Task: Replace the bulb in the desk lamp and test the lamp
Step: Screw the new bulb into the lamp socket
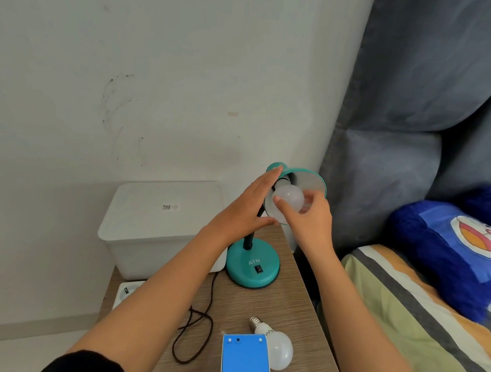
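Note:
A teal desk lamp stands on its round base (252,268) at the back of a wooden bedside table (292,311). Its shade (313,177) is tilted toward me. My left hand (245,212) lies flat against the shade's left side and neck, fingers extended. My right hand (309,218) has its fingertips around a white bulb (289,197) sitting in the shade's socket. A second white bulb (278,352) lies loose near the table's front, beside a blue bulb box (245,362).
A white lidded plastic bin (158,222) stands left of the lamp. A white power strip (126,291) and the lamp's black cord (196,330) lie on the table's left. A bed with a striped sheet (422,326) and blue plush pillow (452,254) is at the right.

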A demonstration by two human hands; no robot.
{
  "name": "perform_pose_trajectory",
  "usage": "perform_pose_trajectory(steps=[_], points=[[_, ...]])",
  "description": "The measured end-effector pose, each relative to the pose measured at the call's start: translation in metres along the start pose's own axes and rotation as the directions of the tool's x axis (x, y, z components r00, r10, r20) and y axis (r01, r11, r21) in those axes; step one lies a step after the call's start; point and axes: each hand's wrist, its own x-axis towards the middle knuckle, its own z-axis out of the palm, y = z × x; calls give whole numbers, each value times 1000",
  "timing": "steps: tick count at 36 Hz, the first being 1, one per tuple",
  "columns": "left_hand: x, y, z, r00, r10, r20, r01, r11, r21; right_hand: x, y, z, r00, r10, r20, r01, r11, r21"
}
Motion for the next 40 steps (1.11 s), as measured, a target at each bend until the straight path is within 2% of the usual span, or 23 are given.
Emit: perform_pose_trajectory(steps=[3, 5, 14, 24, 40], points=[[0, 0, -1, 1000, -2, 5, 2, 1000, 0, -1, 0, -1, 990, -137, -25, 134, 987, -93], [0, 1, 0, 1000, -4, 4, 4, 1000, -3, -1, 0, -2, 986, -162, -37, 157, 981, -110], [1, 1, 1, 1000, 7, -7, -7, 1000, 0, -4, -5, 5, 995, -22, -98, 30, 996, 79], [0, 0, 0, 1000, 9, -13, -9, 1000, -3, -3, -3, 9, 989, -135, -54, 132, 990, -53], [3, -3, 0, 1000, 2, -10, -2, 1000, -1, -5, -7, 10, 995, -17, -102, 30, 991, 134]])
